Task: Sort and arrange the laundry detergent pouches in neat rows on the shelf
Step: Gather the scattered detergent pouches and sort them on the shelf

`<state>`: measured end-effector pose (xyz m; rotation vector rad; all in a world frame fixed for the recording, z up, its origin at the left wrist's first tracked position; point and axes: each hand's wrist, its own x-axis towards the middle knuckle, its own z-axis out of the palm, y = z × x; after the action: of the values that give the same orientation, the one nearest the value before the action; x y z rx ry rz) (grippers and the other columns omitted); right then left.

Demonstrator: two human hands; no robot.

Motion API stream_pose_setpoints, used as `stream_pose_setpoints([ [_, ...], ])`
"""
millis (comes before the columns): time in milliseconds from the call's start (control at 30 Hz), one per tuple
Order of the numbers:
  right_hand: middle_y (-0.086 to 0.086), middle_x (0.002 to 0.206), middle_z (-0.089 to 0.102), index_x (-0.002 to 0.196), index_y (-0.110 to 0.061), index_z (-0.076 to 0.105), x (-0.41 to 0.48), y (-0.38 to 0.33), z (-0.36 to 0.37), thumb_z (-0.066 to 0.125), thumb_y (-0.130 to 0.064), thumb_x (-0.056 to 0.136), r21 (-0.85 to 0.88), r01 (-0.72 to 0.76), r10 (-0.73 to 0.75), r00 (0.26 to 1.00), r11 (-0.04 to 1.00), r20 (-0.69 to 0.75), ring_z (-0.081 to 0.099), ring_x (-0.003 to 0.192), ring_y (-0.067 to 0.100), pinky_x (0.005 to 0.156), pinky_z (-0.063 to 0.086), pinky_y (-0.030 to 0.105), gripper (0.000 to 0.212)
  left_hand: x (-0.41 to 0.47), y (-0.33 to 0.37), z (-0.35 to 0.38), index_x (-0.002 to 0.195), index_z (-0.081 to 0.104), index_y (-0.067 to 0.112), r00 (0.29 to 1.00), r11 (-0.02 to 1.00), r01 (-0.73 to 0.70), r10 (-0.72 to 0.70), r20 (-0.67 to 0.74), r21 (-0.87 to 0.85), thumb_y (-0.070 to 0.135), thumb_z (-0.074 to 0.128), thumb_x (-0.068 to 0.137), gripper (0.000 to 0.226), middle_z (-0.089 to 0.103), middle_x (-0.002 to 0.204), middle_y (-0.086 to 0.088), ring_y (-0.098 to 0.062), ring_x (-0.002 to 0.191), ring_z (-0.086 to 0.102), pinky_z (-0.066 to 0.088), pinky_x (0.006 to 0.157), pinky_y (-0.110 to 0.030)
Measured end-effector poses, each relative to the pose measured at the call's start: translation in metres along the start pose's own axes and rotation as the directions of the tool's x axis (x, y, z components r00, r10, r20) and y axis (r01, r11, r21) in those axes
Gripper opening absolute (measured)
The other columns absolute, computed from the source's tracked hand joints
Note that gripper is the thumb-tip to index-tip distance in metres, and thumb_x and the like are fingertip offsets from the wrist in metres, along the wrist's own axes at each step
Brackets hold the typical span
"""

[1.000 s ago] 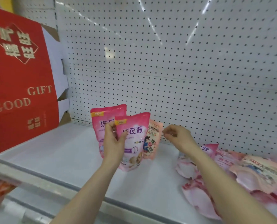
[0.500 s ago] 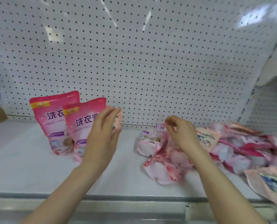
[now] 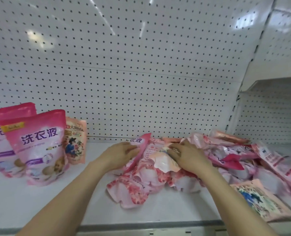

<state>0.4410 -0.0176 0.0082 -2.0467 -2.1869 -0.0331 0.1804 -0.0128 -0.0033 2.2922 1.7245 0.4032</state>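
Note:
Two pink detergent pouches stand upright at the left of the white shelf, with a smaller peach pouch upright beside them. A loose pile of pink and peach pouches lies across the right half. My left hand grips the left edge of a tilted pink pouch at the pile's left end. My right hand rests on top of the pile, fingers curled over a pale peach pouch.
A white pegboard wall backs the shelf. A flat peach pouch lies near the front edge at the right. The shelf's metal front lip runs below my arms. Another shelf bay adjoins at the right.
My left hand has let go of the standing pink pouch and moved right to the pile. My right hand has gone down onto the pile. The view has swung right.

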Motion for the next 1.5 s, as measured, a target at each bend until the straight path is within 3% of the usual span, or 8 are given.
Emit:
stream_pose_setpoints([
  [367,0.013,0.124,0.062,0.120,-0.017,0.059,0.051,-0.018,-0.003,0.033,-0.085,0.080,-0.096,0.083,-0.067,0.986,0.992,0.152,0.052,0.118,0.035,0.101,0.042,0.044,0.083,-0.089,-0.024,-0.020,0.132,0.054,0.035,0.984,0.979,0.159,-0.168,0.061,0.128,0.024,0.060,0.089,0.045,0.049,0.141,0.011,-0.011,0.117,0.054,0.044,0.098,-0.028],
  [533,0.010,0.115,0.066,0.108,-0.020,0.060,0.072,-0.031,0.007,0.021,-0.098,0.061,-0.132,0.136,-0.106,0.971,0.982,0.215,0.060,0.106,0.031,0.098,0.046,0.047,0.099,-0.079,0.003,-0.011,0.137,0.050,0.023,0.952,0.961,0.264,-0.247,-0.178,0.078,0.053,0.054,0.088,0.057,0.055,0.136,0.002,-0.019,0.120,0.055,0.044,0.098,-0.033],
  [700,0.006,0.103,0.068,0.093,-0.019,0.063,0.084,-0.028,0.013,0.032,-0.087,0.078,-0.067,0.117,-0.102,0.976,0.991,0.192,0.063,0.098,0.028,0.091,0.051,0.040,0.076,-0.042,0.017,0.014,0.114,0.054,0.011,0.952,0.937,0.305,-0.292,-0.096,0.171,0.056,0.058,0.085,0.054,0.063,0.108,-0.012,-0.031,0.100,0.060,0.045,0.079,-0.033],
  [933,0.008,0.108,0.067,0.098,-0.017,0.063,0.092,-0.023,0.015,0.049,-0.082,0.074,-0.015,0.072,-0.069,0.984,0.997,0.164,0.060,0.105,0.030,0.090,0.050,0.037,0.070,-0.039,0.005,0.027,0.103,0.063,0.008,0.948,0.836,0.314,-0.249,-0.198,0.451,0.015,0.043,0.096,0.022,0.064,0.105,-0.015,-0.033,0.096,0.062,0.039,0.068,-0.034],
  [1100,0.004,0.106,0.068,0.107,-0.019,0.059,0.094,-0.022,0.020,0.051,-0.060,0.090,0.075,0.058,-0.066,0.991,0.995,0.115,0.064,0.100,0.025,0.085,0.051,0.034,0.045,-0.077,0.004,-0.026,0.090,0.063,0.019,0.839,0.954,0.296,-0.232,-0.492,0.055,0.023,0.042,0.099,0.023,0.065,0.079,-0.004,-0.026,0.074,0.063,0.052,0.069,-0.036],
  [1200,0.008,0.127,0.061,0.128,-0.021,0.058,0.096,-0.026,0.021,0.055,-0.046,0.094,0.104,0.108,-0.110,0.994,0.989,0.012,0.061,0.111,0.027,0.091,0.049,0.033,0.043,-0.106,0.000,-0.070,0.096,0.067,0.019,0.637,0.947,0.175,-0.318,-0.702,-0.270,0.024,0.045,0.100,0.023,0.064,0.068,-0.004,-0.025,0.062,0.058,0.050,0.065,-0.037],
  [1300,0.010,0.117,0.065,0.114,-0.018,0.069,0.093,-0.037,0.020,0.056,-0.052,0.091,0.123,0.131,-0.133,0.991,0.984,0.011,0.065,0.099,0.026,0.085,0.053,0.032,0.043,-0.125,-0.021,-0.103,0.093,0.067,0.023,0.459,0.827,-0.027,-0.489,-0.742,-0.562,0.019,0.048,0.099,0.020,0.070,0.084,-0.016,-0.033,0.077,0.064,0.052,0.079,-0.047],
  [1500,0.010,0.107,0.074,0.109,-0.006,0.071,0.075,-0.057,0.013,0.053,-0.052,0.094,0.160,0.151,-0.171,0.978,0.975,0.119,0.069,0.095,0.024,0.080,0.051,0.031,0.052,-0.138,-0.037,-0.090,0.107,0.062,0.029,0.552,0.773,-0.081,-0.491,-0.674,-0.629,0.010,0.049,0.097,0.025,0.066,0.087,0.004,-0.034,0.081,0.064,0.055,0.075,-0.055],
])
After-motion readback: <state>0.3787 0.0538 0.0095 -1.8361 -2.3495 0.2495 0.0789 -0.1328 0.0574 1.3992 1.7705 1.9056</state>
